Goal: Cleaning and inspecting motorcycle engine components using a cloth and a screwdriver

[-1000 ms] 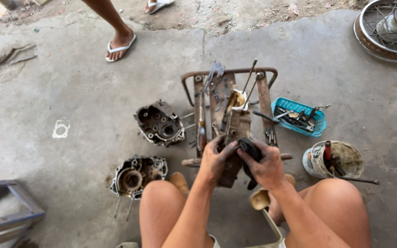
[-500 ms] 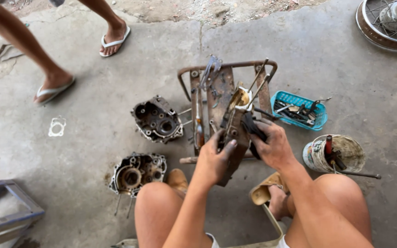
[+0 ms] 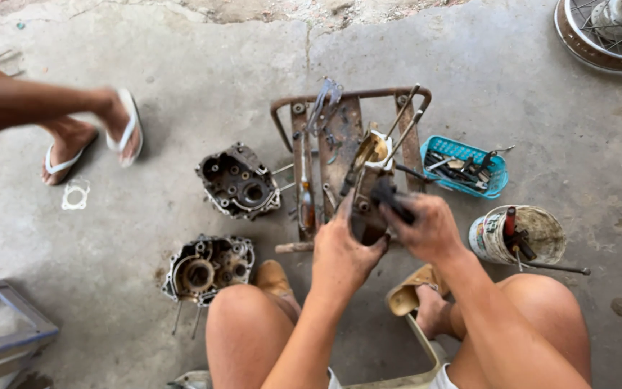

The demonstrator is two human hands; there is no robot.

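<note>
The engine part [image 3: 363, 189], a greasy metal block with long studs [image 3: 403, 127] rising from its top, stands on the rusty metal rack [image 3: 347, 97] directly ahead of my knees. My left hand [image 3: 340, 253] wraps its lower end, fingers curled close around the casting, thumb up the near face. My right hand [image 3: 426, 229] grips a dark tool handle [image 3: 391, 199], fingers closed tight on it, the working end pressed against the part just beyond my knuckles.

To do this well, I judge the left hand must brace the block hard against the rack so it cannot twist, while the right keeps the tool square to the part; a slip would send my knuckles into the studs just past my fingertips.

To the right of my right hand, well beyond the fingertips, sits a blue plastic basket [image 3: 496, 175] holding a jumble of metal tools and small parts. Nearer, just outside my right wrist, stands a stained white bucket [image 3: 492, 238] with a red-handled tool [image 3: 510, 221] and a long rod sticking out; what else lies inside I cannot tell.

Left of my left fingers lie two open crankcase halves [image 3: 237, 180] [image 3: 206, 265] on the concrete, one farther, one beside my left knee. Another person's feet in white sandals [image 3: 127, 130] pass well off to the left.
</note>
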